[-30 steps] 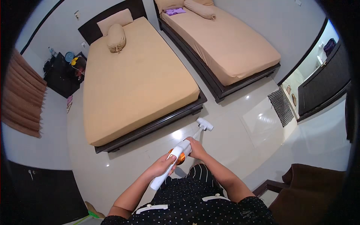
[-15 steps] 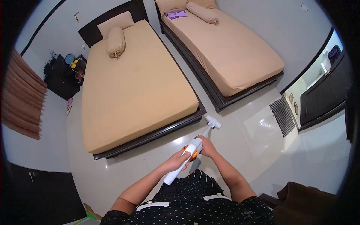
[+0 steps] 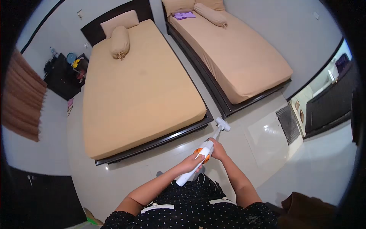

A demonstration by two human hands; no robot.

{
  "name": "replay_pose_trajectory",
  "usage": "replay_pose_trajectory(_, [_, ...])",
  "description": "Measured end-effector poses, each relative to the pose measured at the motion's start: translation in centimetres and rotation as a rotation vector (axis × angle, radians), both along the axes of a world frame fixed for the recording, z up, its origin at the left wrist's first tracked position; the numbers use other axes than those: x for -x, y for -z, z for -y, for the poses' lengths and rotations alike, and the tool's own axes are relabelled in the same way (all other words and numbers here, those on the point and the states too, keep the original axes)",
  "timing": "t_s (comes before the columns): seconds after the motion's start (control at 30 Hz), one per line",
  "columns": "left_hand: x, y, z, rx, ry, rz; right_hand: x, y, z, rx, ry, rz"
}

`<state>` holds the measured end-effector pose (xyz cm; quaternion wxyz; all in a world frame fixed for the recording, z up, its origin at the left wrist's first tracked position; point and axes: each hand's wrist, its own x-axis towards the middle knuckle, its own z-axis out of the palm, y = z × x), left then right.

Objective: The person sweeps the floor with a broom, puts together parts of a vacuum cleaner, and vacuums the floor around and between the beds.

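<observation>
A white stick vacuum cleaner point(image 3: 183, 178) with an orange section is held in front of my body, slanting away to the upper right. My left hand point(image 3: 189, 163) is wrapped round its handle, close to the orange part. Farther forward, my right hand point(image 3: 218, 149) grips the body near the start of the tube. The white floor head point(image 3: 223, 124) rests on the glossy tiles, near the facing corners of the two bed frames. Parts of my fingers are hidden behind the vacuum.
The yellow-sheeted bed point(image 3: 141, 95) stands ahead on the left, the pinkish bed point(image 3: 244, 57) on the right, a narrow gap between them. A grey striped mat point(image 3: 288, 124) lies before the doorway. A dark cabinet point(image 3: 64, 78) is at the left wall, a brown cloth point(image 3: 309, 210) at lower right.
The vacuum and both hands have shifted slightly to the right in view. Its floor head now sits nearer the gap between the beds. My grip looks the same.
</observation>
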<state>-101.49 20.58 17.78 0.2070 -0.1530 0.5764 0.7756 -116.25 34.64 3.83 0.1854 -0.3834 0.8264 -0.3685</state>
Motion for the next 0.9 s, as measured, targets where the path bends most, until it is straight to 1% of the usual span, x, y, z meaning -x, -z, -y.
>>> replay_pose_trajectory(0.1, [-1.1, 0.3, 2.4, -0.032, -0.002, 0.004, -1.2, -0.5, 2.6, -0.017, -0.018, -0.022])
replay_pose_trajectory(0.17, [-2.4, -0.1, 4.3, -0.033, 0.006, 0.033, -3.0, -0.8, 4.2, 0.004, 0.030, -0.048])
replay_pose_trajectory(0.3, [-6.5, -0.5, 10.3, -0.024, 0.083, 0.011, -8.5, 0.7, 8.8, 0.058, 0.115, -0.113])
replay_pose_trajectory(0.37, [-8.9, -0.6, 14.3, 0.006, 0.185, 0.023, -11.6, 1.3, 12.1, 0.081, 0.154, -0.113])
replay_pose_trajectory(0.43, [-10.9, -0.9, 16.6, 0.018, 0.211, 0.019, -13.9, 1.6, 14.1, 0.103, 0.203, -0.158])
replay_pose_trajectory(0.5, [-11.5, -0.8, 17.1, 0.011, 0.227, 0.006, -14.7, 1.7, 14.4, 0.101, 0.229, -0.141])
replay_pose_trajectory(0.63, [-12.3, -1.1, 17.5, 0.052, 0.201, 0.076, -15.8, 2.4, 14.8, 0.116, 0.209, -0.079])
replay_pose_trajectory(0.73, [-13.2, -3.1, 18.6, 0.072, 0.180, 0.117, -17.0, 0.9, 16.1, 0.078, 0.178, -0.109])
replay_pose_trajectory(0.83, [-13.9, -4.0, 20.5, 0.110, 0.226, 0.090, -17.9, 0.4, 17.7, 0.102, 0.148, -0.193])
replay_pose_trajectory(0.9, [-14.3, -6.0, 21.5, 0.103, 0.228, 0.119, -18.7, -0.4, 18.7, -0.114, 0.069, 0.039])
